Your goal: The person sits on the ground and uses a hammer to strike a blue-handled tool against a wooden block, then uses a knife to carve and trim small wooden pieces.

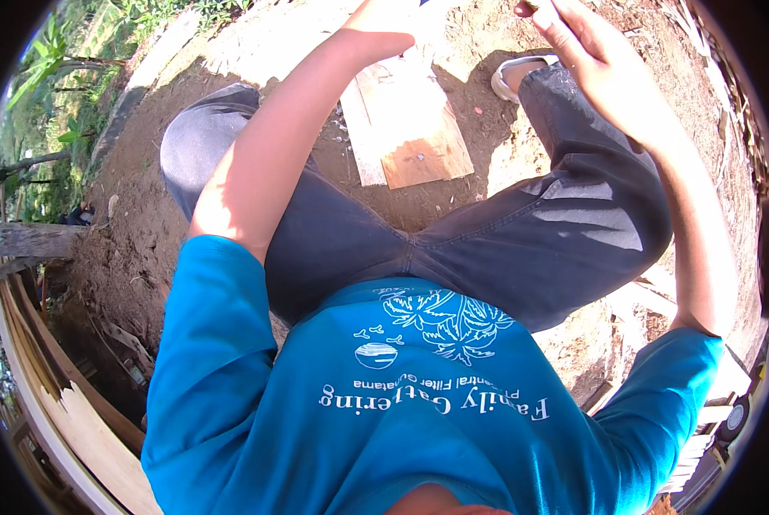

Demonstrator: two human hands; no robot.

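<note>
My left hand [389, 30] is at the upper edge, bent at the wrist over the far part of a wooden board. Most of its fingers are cut off by the picture's edge, and a tiny bit of blue shows beside it. At the upper right, my right hand [595, 60] is raised above my right knee with its fingers curled. Something small and dark shows at those fingertips, too cut off to name. Between my legs the flat wooden board [427, 159] lies on the ground, overlapping a paler strip of wood [366, 154]. Strong sunlight washes out their far ends.
I sit with knees apart in dark trousers [342, 223] on bare brown soil [136, 215]. A light shoe [509, 77] is beyond the right knee. Long planks [84, 429] lie at the lower left, near a wooden post [37, 240]. Green plants [54, 64] grow at the upper left.
</note>
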